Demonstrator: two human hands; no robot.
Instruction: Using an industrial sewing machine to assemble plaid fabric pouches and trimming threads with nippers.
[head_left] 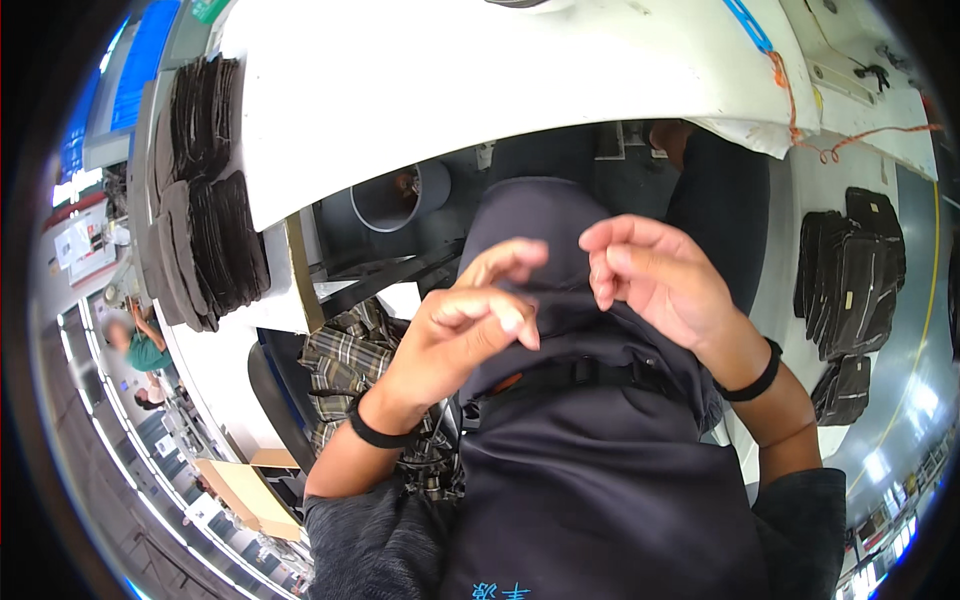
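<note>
My left hand (465, 325) is raised over my lap. Its fingers are bent and spread apart, and nothing shows between them. Across from it, my right hand (665, 280) hovers at about the same height with loosely curled fingers, also without a visible object. The two hands do not touch each other. Behind them lies the dark apron (600, 490) that covers my body and lap. Each wrist wears a black band, the left band (377, 425) and the right band (757, 374).
A white curved worktable (500, 80) spans the far side. Stacks of dark fabric pieces (215, 245) stand left; more dark pieces (850, 280) lie right. Below are a grey bin (430, 195) and plaid cloth (345, 355). Blue scissors-like handle (748, 25) and orange cord (785, 85) lie far right.
</note>
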